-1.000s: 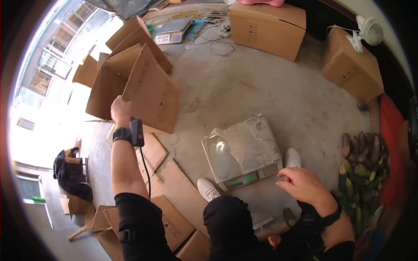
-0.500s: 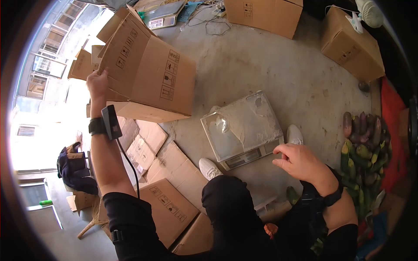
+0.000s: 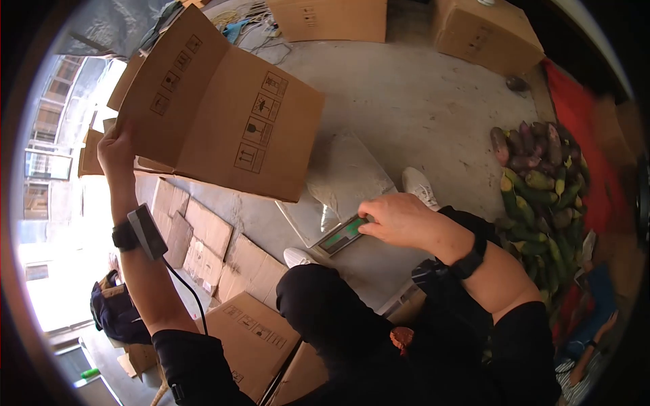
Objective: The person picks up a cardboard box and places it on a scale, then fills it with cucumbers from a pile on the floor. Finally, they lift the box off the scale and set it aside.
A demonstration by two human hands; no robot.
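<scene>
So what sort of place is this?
Probably a produce weighing and packing area. A heap of green and purple vegetables lies to the right, a flat scale with a display sits between the shoes, and your left hand grips a large cardboard box.

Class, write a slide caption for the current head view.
Left hand grips a cardboard box; right hand is beside a scale.

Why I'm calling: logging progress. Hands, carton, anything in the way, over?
Left grip holds carton edge. Right grip at display of scale. Carton partly hides scale.
</scene>
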